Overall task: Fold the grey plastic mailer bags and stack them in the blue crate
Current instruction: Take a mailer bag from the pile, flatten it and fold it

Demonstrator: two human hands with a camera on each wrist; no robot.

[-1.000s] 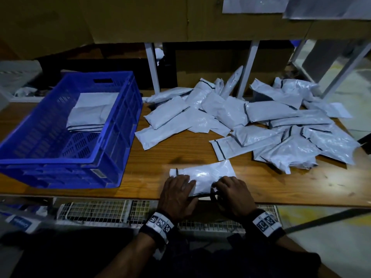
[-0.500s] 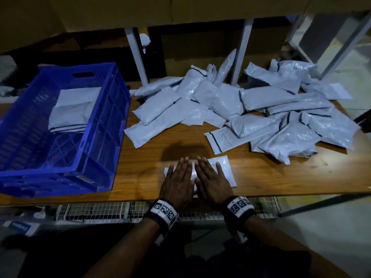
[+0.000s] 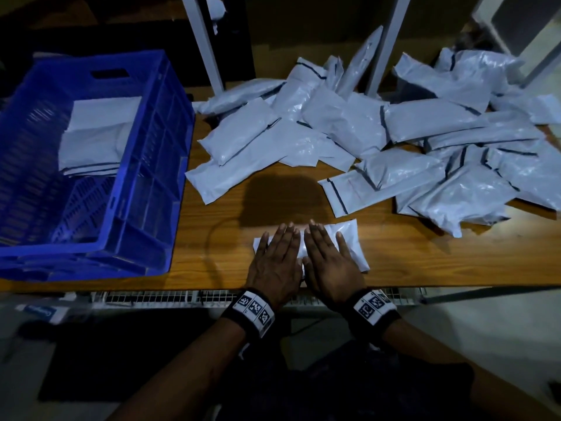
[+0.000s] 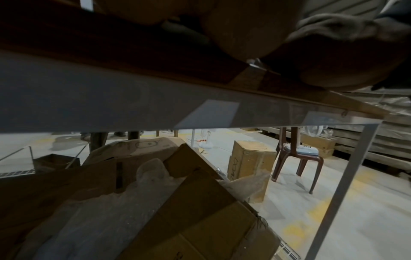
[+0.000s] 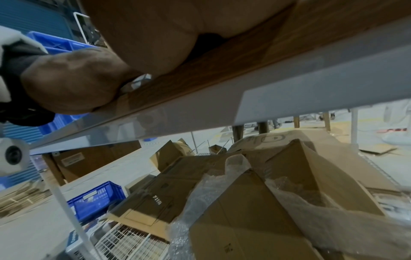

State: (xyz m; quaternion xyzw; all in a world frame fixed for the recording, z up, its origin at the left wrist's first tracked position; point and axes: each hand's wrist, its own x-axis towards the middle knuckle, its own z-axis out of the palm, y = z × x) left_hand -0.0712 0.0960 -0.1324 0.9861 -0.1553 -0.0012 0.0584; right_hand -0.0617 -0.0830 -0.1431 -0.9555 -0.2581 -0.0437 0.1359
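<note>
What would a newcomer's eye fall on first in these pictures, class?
Two flat hands, the left hand and right hand, press a folded mailer bag at the wooden table's near edge. Behind lies a heap of grey bags; at left, a blue crate holds a small stack.

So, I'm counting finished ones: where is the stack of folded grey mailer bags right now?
In the head view, the stack of folded grey mailer bags lies inside the blue plastic crate, toward its far end, on the wooden table's left side.

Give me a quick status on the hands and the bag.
Both hands, left and right, flat on folded mailer bag. Blue crate holds a stack. Nothing in the way.
</note>
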